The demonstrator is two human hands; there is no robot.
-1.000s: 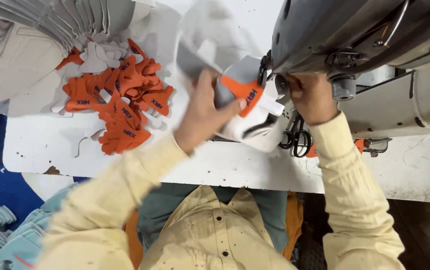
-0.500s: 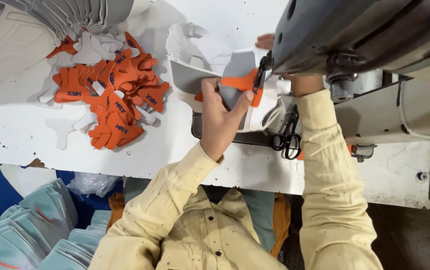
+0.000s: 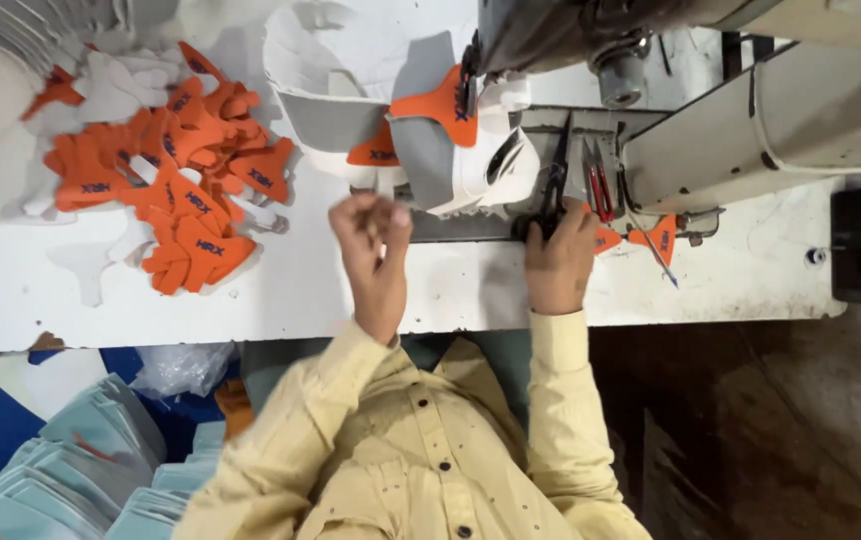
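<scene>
A grey and white shoe-upper piece [image 3: 450, 165] with an orange patch [image 3: 440, 102] lies under the sewing machine head [image 3: 550, 30]. My left hand [image 3: 370, 235] hovers just in front of it, the fingertips pinched together with nothing visible between them. My right hand [image 3: 558, 255] rests on the machine bed, its fingers closed over the handles of black scissors [image 3: 554, 180] whose blades point away from me. Another white and grey piece [image 3: 320, 90] lies behind the workpiece.
A heap of orange cut patches [image 3: 180, 170] covers the white table [image 3: 280, 290] at the left. Red-handled snips [image 3: 598, 185] and loose orange patches [image 3: 650, 238] lie by the machine arm [image 3: 750, 130]. Stacks of pale blue pieces [image 3: 70, 470] sit below the table's edge.
My left hand has let go of the workpiece and drawn back toward me. My right hand has come out from beside the needle and dropped onto the scissors.
</scene>
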